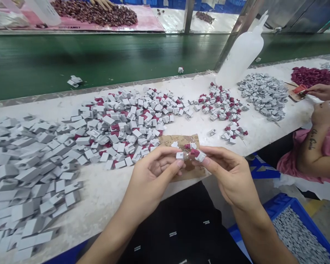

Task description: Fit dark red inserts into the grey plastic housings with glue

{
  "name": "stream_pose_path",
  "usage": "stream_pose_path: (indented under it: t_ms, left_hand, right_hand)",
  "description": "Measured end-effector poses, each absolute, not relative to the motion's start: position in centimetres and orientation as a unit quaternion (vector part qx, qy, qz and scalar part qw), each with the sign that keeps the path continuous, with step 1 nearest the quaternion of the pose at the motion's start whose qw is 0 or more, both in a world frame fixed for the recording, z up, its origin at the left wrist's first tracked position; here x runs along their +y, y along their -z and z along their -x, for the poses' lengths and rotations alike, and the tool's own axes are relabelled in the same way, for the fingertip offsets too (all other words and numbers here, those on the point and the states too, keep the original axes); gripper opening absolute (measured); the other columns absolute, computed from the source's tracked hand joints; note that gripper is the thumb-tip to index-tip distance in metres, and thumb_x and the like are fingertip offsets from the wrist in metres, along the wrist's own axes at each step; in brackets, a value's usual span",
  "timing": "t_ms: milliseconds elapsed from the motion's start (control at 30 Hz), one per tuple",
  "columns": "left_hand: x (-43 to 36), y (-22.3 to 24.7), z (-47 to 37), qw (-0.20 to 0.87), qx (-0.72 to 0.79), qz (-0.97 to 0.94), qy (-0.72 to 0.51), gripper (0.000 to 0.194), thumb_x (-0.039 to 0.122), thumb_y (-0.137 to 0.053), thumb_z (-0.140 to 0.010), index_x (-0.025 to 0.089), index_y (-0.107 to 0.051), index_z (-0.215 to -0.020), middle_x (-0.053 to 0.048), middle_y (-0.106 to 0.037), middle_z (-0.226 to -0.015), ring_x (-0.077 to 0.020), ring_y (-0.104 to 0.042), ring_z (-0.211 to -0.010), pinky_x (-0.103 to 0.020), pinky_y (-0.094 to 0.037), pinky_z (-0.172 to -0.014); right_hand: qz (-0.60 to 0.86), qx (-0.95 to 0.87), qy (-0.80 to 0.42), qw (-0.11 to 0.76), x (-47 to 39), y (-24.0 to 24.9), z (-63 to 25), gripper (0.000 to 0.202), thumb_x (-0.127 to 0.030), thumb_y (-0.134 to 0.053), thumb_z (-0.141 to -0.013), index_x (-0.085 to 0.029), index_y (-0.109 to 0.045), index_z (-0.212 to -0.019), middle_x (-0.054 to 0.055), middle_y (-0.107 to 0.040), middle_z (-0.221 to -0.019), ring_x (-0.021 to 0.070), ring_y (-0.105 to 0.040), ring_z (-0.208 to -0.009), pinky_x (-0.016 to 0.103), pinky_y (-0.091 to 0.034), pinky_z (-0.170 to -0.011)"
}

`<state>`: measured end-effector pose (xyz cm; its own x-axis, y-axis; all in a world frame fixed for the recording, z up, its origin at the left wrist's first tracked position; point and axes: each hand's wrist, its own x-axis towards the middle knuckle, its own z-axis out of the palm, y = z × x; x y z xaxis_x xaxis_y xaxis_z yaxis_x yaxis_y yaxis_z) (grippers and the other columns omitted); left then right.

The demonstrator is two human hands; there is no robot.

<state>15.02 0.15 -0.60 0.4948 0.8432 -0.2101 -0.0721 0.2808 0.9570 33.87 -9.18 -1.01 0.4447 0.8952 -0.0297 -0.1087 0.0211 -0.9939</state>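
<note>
Between the thumb and fingertips of my left hand (154, 176) is a small grey plastic block (179, 156). My right hand (231, 172) pinches a grey and dark red plastic part (198, 155), a short gap away from the block. Both hands are over a stained piece of brown cardboard (178, 139) at the table's front edge. More small pieces lie on the cardboard just behind my fingers. To the left spreads a pile of grey blocks with dark red bits (126, 124). A smaller heap of grey and red parts (220, 102) sits beyond my right hand.
Plain grey blocks (30, 172) cover the left of the table. A white squeeze bottle (242, 55) stands near the green conveyor belt (126, 55). At right, a co-worker's hands (323, 106) work beside a grey pile (264, 96). A blue crate (305, 216) stands below.
</note>
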Motion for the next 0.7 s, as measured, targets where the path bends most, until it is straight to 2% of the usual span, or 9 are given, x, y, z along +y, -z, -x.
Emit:
stream_pose_path:
  t_ms: [200, 400, 567, 700]
  left_hand:
    - [0.2, 0.4, -15.9, 0.725, 0.368, -0.489, -0.316, 0.021, 0.032, -0.093, -0.096, 0.022, -0.084, -0.112, -0.005, -0.087, -0.095, -0.0205, -0.085, -0.083, -0.031, -0.075, -0.078]
    - [0.1, 0.5, -16.0, 0.711, 0.353, -0.517, -0.319, 0.011, 0.03, -0.09, -0.099, 0.024, -0.088, -0.108, -0.003, -0.087, -0.094, -0.0203, -0.085, -0.085, -0.029, -0.074, -0.079]
    - [1.5, -1.9, -15.2, 0.646, 0.336, -0.609, -0.313, 0.007, 0.029, -0.087, -0.101, 0.027, -0.09, -0.106, -0.003, -0.088, -0.1, -0.0226, -0.087, -0.09, -0.031, -0.074, -0.083]
    - [4.9, -5.1, -13.7, 0.57, 0.351, -0.692, -0.272, 0.015, 0.039, -0.084, -0.101, 0.028, -0.087, -0.11, -0.004, -0.088, -0.101, -0.0256, -0.086, -0.09, -0.033, -0.071, -0.076]
  right_hand:
    - [0.569, -0.316, -0.428, 0.627, -9.0, 1.1, -33.7, 0.014, -0.035, -0.101, -0.096, -0.038, -0.098, -0.11, 0.002, -0.095, -0.116, 0.0279, -0.094, -0.103, 0.039, -0.081, -0.093]
    - [0.581, -0.373, -0.412, 0.595, -8.9, 0.3, -33.8, 0.014, -0.029, -0.096, -0.1, -0.035, -0.099, -0.111, 0.004, -0.094, -0.107, 0.0249, -0.093, -0.103, 0.032, -0.078, -0.093]
    - [0.534, -0.383, -0.454, 0.602, -7.7, -1.4, -33.9, 0.013, -0.028, -0.099, -0.097, -0.036, -0.099, -0.106, 0.003, -0.095, -0.106, 0.0246, -0.093, -0.1, 0.033, -0.078, -0.089]
    - [0.51, -0.442, -0.493, 0.549, -4.0, -3.6, -35.1, 0.012, -0.031, -0.098, -0.098, -0.034, -0.098, -0.109, 0.003, -0.094, -0.108, 0.0248, -0.092, -0.097, 0.036, -0.078, -0.086]
